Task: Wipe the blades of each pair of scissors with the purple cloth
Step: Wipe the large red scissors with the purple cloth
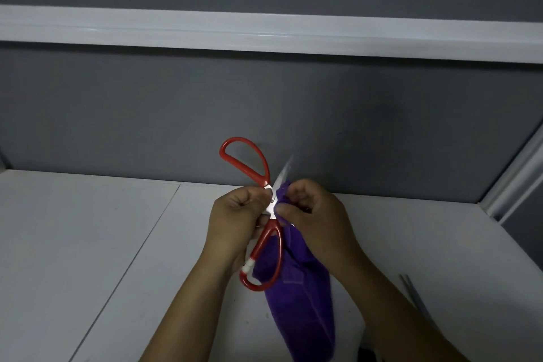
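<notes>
Red-handled scissors (266,247) are held spread open above the white table, one handle loop pointing up and back, the other down toward me. My left hand (235,220) grips them at the pivot. My right hand (311,215) pinches the purple cloth (299,308) around one blade just right of the pivot. The other blade's tip sticks up past my fingers, blurred. The rest of the cloth hangs down between my forearms.
A second pair of scissors (414,294) with grey metal blades lies on the white table (88,244) at the right, partly hidden by my right forearm. A grey partition wall (176,112) with a white rail stands close behind.
</notes>
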